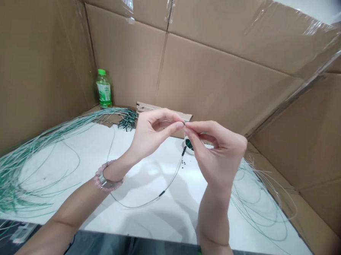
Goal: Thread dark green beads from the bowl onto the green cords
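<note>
My left hand (148, 136) and my right hand (219, 149) meet fingertip to fingertip above the table, each in a thumb-and-finger pinch. A tiny dark bit shows between the fingertips; its kind is too small to tell. From there a thin pale wire (172, 179) hangs down and curves left across the table. Small black bead-like sleeves (183, 151) sit on it in a short row, with another dark piece (161, 193) further along. Behind my right fingers stands a small white cup (189, 150) of dark green or black pieces, partly hidden. A few loose black bits (182, 164) lie nearby.
A large bundle of green and white wires (10, 172) spreads over the left side, its dark ends (128, 119) gathered at the back. More looped wires (258, 200) lie on the right. A green bottle (104, 91) stands in the back left corner. Cardboard walls (213, 76) enclose the white table (142, 225).
</note>
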Tool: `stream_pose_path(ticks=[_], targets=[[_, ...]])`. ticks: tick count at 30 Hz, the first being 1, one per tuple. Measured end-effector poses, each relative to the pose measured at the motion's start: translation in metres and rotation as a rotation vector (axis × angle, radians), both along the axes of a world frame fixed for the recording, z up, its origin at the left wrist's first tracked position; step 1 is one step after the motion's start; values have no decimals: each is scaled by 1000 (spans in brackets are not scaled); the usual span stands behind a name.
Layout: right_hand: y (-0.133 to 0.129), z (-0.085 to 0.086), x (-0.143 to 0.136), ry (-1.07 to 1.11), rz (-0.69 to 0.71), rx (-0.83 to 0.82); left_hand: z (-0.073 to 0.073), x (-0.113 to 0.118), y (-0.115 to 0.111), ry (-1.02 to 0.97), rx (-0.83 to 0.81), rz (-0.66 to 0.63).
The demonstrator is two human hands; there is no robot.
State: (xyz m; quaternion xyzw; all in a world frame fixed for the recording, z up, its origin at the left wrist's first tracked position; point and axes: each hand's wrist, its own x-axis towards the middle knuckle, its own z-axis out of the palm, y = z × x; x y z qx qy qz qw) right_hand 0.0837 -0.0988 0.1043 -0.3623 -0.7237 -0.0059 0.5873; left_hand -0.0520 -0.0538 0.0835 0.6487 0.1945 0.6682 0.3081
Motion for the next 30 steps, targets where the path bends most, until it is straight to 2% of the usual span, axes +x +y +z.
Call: stream_pose_path(ticks=[9,18,24,30], targets=[[2,0,4,15,7,-46,2,-5,1,45,-45,-82],[1,1,-2,-81,-58,-136,-2,-1,-1,107,151,165],[4,6,21,-309,-24,-395,-4,-2,6,50,158,213],[7,3,12,-58,119,-294,-8,4,3,74,96,112]])
